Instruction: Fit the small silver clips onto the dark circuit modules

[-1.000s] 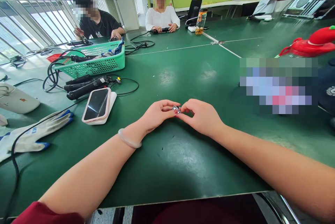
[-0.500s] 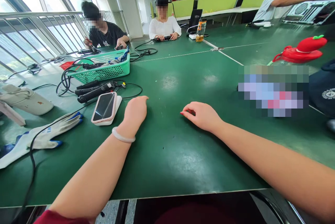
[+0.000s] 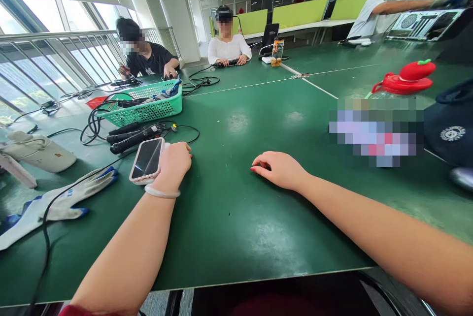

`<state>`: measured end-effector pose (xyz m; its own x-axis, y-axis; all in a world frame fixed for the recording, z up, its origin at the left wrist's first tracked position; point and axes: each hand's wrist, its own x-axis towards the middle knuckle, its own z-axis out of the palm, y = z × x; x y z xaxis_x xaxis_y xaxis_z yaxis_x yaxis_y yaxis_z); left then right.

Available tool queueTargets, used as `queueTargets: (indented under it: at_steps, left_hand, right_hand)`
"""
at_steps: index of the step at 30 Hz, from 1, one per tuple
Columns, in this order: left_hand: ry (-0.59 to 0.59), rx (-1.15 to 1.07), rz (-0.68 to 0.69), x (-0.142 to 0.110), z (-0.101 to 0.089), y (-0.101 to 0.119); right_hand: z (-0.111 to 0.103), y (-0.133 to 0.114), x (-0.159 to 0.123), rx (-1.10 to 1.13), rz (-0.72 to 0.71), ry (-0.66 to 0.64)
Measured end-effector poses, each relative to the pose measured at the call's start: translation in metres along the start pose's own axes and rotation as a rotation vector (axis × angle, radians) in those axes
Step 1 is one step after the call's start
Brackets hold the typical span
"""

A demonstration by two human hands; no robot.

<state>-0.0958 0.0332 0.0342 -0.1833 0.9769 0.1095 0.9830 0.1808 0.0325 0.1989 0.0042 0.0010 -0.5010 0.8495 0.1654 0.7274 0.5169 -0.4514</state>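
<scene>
Okay, two grips: left grip (image 3: 173, 162) curled, cannot tell if holding, beside one phone (image 3: 147, 159); right grip (image 3: 283, 171) narrow, fingertips slightly apart. Outward on bench (image 3: 229, 242): one glove (image 3: 64, 203), one green basket (image 3: 162, 108); three people (image 3: 226, 49) around.

Single head-worn view, from wearer's eye height above near edge of bench (image 3: 229, 252). Faces forward and down, across bench top. Both forearms enter from bottom corners; left hand (image 3: 175, 159) and right hand (image 3: 280, 170) close, around mid-frame. Wide angle: railing (image 3: 55, 35) at left, green partitions (image 3: 301, 15) far back. Bench's near edge slants slightly, higher at right.
</scene>
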Motion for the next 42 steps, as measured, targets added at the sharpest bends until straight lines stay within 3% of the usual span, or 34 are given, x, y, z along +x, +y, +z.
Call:
queueTargets:
  at_steps: [4, 7, 11, 15, 19, 21, 26, 34, 42]
  left_hand:
    - [0.075, -0.078, -0.024, 0.002, 0.001, -0.001]
    - [0.133, -0.307, -0.074, 0.008, 0.008, -0.004]
    - [0.081, -0.558, -0.150, 0.013, 0.025, -0.002]
    - [0.014, -0.698, -0.010, -0.002, 0.036, 0.030]
    - [-0.260, -1.208, 0.320, -0.036, 0.028, 0.074]
    - [-0.349, -1.323, 0.397, -0.049, 0.022, 0.085]
    - [-0.361, -1.309, 0.384, -0.053, 0.016, 0.085]
    - [-0.294, -1.184, 0.355, -0.046, 0.029, 0.083]
    - [-0.252, -1.150, 0.318, -0.045, 0.033, 0.082]
  right_hand:
    - [0.001, 0.001, 0.001, 0.001, -0.004, 0.002]
    - [0.002, 0.002, 0.000, 0.006, -0.017, 0.003]
    - [0.001, 0.002, 0.000, 0.017, -0.012, -0.004]
    - [0.002, 0.000, 0.000, 0.017, -0.026, -0.021]
    - [0.007, -0.002, 0.001, -0.006, -0.081, -0.007]
    - [0.008, -0.003, 0.001, -0.016, -0.079, -0.003]
    - [0.010, -0.003, 0.003, -0.029, -0.058, -0.009]
    - [0.011, -0.005, 0.005, 0.001, -0.027, 0.007]
    - [0.017, -0.008, 0.006, -0.017, -0.148, 0.009]
